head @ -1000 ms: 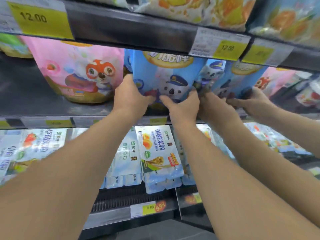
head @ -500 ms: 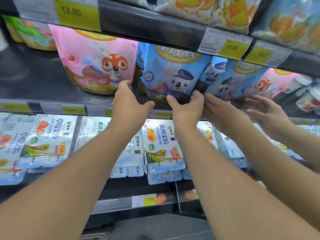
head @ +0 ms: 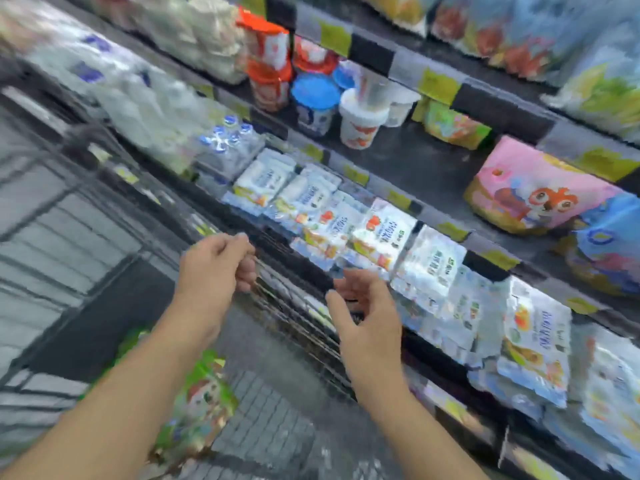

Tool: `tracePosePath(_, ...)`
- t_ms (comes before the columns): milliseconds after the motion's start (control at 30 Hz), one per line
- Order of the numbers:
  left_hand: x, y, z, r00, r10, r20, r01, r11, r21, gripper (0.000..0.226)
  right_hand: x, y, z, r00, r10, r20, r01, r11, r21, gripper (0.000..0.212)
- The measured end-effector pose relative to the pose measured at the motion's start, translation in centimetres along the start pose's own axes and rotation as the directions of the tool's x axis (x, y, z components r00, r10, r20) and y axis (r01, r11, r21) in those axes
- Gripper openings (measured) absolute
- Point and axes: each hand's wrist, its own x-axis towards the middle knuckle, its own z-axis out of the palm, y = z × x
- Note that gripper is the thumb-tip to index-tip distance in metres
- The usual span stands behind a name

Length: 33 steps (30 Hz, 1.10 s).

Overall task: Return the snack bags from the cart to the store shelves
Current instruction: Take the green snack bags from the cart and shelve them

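The view is blurred and tilted. My left hand (head: 216,263) and my right hand (head: 363,303) hover empty above the wire cart (head: 284,403), fingers loosely curled and apart. A green snack bag (head: 201,400) lies in the cart, partly hidden under my left forearm. On the shelf (head: 433,168) at the right stand a pink snack bag (head: 526,195) with a fox cartoon and a blue snack bag (head: 609,244) beside it, well away from both hands.
White and blue packets (head: 377,233) hang in rows below the bag shelf. Tubs and cups (head: 318,102) stand on the shelf further left, with water bottles (head: 225,140) below. Yellow price tags line the shelf edges. Grey floor lies at the left.
Both hands let go of the blue bag on the shelf and dropped back toward the cart. My head turned left and down, so the cart and the green bag came into view.
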Motion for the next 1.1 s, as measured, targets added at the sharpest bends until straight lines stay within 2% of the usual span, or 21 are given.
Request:
tracePosePath(133,0.6,-6.1,-8.9,0.945,-0.213,-0.247,0.216,0.976,-0.014,0.023,-1.0,0.8,7.7,0.976,-0.006,0.219,0.012,1.000,-0.027,0.022)
tracePosePath(267,0.0,-13.3,-12.4,0.817,-0.409,-0.406,0.447,0.894,0.000,0.023,-0.8,5.9,12.9,0.918,0.130,0.376,-0.050,0.975,-0.215,0.022)
tracePosePath(333,0.3,-16.7,-12.8,0.725,-0.515,-0.457,0.584,0.812,0.012,0.009,-0.5,9.0,14.5,0.885,0.216,0.413,-0.081,0.944,-0.320,0.025)
tracePosePath(400,0.7,-19.4,-12.4,0.621,-0.627,-0.470,0.723,0.690,0.035,0.047,-0.2,12.1,15.5,0.851,0.303,0.428,-0.104,0.898,-0.428,0.031)
tracePosePath(433,0.9,-20.6,-12.2,0.599,-0.650,-0.467,0.746,0.666,0.030,0.060,-0.1,13.5,15.7,0.837,0.342,0.426,-0.109,0.869,-0.482,0.034)
tracePosePath(467,1.0,-21.5,-12.1,0.583,-0.675,-0.452,0.747,0.664,-0.028,0.063,0.0,14.8,16.0,0.823,0.376,0.425,-0.111,0.842,-0.528,0.038)
tracePosePath(533,1.5,-23.5,-12.1,0.575,-0.721,-0.387,0.741,0.660,-0.128,0.056,0.0,17.0,16.6,0.783,0.439,0.440,-0.119,0.801,-0.587,0.045)
tracePosePath(633,1.5,-25.8,-12.3,0.528,-0.780,-0.336,0.781,0.601,-0.168,0.048,-0.5,19.7,18.0,0.695,0.504,0.513,-0.107,0.778,-0.619,0.058)
tracePosePath(767,1.4,-27.3,-12.6,0.512,-0.811,-0.283,0.772,0.579,-0.262,0.048,-0.9,22.1,21.5,0.608,0.534,0.588,-0.037,0.759,-0.650,0.073)
tracePosePath(900,2.0,-28.4,-14.0,0.511,-0.798,-0.320,0.714,0.601,-0.359,0.047,-1.7,23.4,24.8,0.599,0.493,0.631,0.022,0.777,-0.629,0.057)
tracePosePath(933,2.1,-28.5,-14.2,0.508,-0.789,-0.345,0.703,0.611,-0.363,0.054,-1.9,23.7,25.1,0.614,0.485,0.623,0.020,0.780,-0.626,0.054)
tracePosePath(1033,2.1,-28.9,-14.7,0.492,-0.758,-0.427,0.687,0.640,-0.344,0.098,-2.4,24.0,25.9,0.641,0.500,0.582,-0.020,0.769,-0.639,0.060)
tracePosePath(1100,2.1,-28.7,-14.6,0.474,-0.765,-0.436,0.697,0.629,-0.345,0.105,-3.0,23.6,26.0,0.616,0.556,0.557,-0.089,0.752,-0.653,0.067)
